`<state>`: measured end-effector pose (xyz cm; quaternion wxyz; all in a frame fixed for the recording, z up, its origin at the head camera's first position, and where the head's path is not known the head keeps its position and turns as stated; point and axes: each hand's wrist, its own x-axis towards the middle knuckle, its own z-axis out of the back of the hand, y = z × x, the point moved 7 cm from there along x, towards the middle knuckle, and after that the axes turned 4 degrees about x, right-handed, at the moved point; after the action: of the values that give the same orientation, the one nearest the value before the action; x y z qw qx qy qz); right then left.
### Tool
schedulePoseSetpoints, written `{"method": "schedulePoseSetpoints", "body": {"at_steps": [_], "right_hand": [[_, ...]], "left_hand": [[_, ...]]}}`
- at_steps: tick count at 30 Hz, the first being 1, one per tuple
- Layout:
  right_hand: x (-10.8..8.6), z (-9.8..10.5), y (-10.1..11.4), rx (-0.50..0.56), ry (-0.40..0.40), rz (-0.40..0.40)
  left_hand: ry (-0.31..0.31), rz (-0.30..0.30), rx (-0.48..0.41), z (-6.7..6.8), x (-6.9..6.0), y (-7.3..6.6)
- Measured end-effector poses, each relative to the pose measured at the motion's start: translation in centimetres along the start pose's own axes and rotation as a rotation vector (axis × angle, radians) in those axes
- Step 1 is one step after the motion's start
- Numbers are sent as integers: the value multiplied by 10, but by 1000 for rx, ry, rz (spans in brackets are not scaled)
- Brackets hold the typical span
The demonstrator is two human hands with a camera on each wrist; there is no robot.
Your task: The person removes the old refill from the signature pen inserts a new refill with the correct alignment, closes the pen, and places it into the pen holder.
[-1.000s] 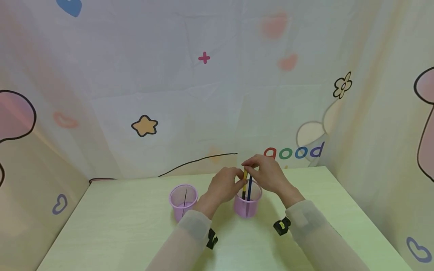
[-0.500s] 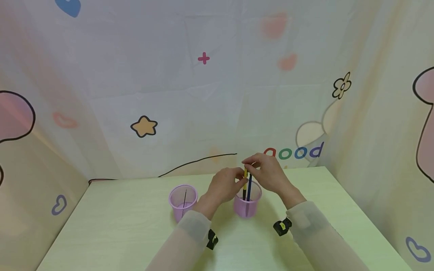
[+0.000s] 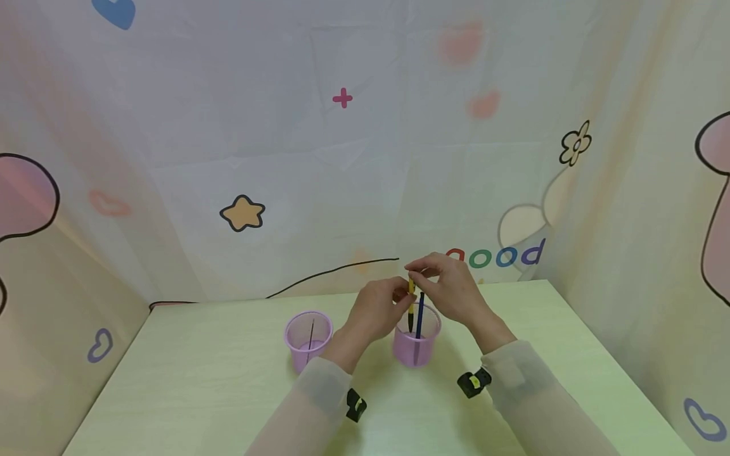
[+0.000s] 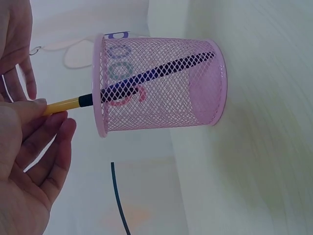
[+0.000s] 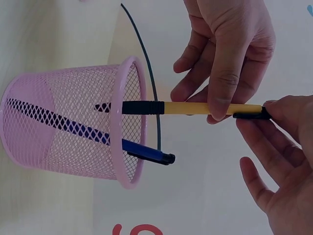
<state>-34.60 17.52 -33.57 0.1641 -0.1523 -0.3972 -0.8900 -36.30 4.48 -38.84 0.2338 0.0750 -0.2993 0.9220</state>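
Observation:
A yellow pen with a black grip and clip hangs tip-down in the mouth of a pink mesh pen holder. My left hand pinches its barrel between thumb and fingers. At the pen's top end, by the black clip, my right hand pinches it with thumb and forefinger. Only the pen's tip part is inside the holder, above its bottom. A blue pen leans in the same holder, its lower end at the bottom. In the left wrist view the yellow barrel emerges from the left fingers.
A second pink mesh holder stands to the left, near my left forearm, with a thin dark stick-like object in it. Both holders are on a pale table. A printed curtain hangs behind and at both sides.
Both hands have risen slightly, lifting the yellow pen a little higher in the holder. The blue pen and both holders stay where they were.

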Motion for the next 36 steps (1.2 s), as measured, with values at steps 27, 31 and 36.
{"method": "schedulePoseSetpoints", "body": {"at_steps": [27,31,36], "right_hand": [[-8,-4,32,58,15,81],[-9,-6,34,61,39,102],[-10,-8,28,39,72,73]], "left_hand": [[-74,-16,-216,23,-19,2],[-91,-12,-229,27,-21,3],[-117,-3,-230,31,-23,5]]}}
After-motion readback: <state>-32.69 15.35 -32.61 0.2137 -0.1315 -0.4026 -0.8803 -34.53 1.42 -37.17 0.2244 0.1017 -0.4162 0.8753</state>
